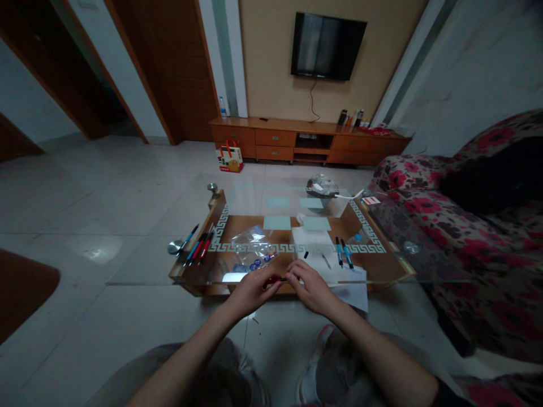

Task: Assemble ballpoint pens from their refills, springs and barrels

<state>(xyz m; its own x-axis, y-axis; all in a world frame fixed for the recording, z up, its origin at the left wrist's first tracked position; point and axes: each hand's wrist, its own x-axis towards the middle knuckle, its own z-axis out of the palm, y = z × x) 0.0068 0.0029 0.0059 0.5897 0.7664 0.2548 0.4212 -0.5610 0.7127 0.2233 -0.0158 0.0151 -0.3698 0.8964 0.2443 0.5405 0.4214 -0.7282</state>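
Note:
Both hands meet over the front edge of a glass coffee table. Between their fingertips is a slim dark and red pen piece, mostly covered by the fingers. My left hand is closed on one end and my right hand pinches the other. Just beyond the right fingers lie a small black piece and a thin silver piece. Two blue and black pens rest further right. Several blue and red pens lie side by side at the table's left.
A clear plastic bag and several small round blue items lie beyond my left hand. White paper hangs over the front edge. A dark round item in plastic sits at the far side. The floral sofa stands right.

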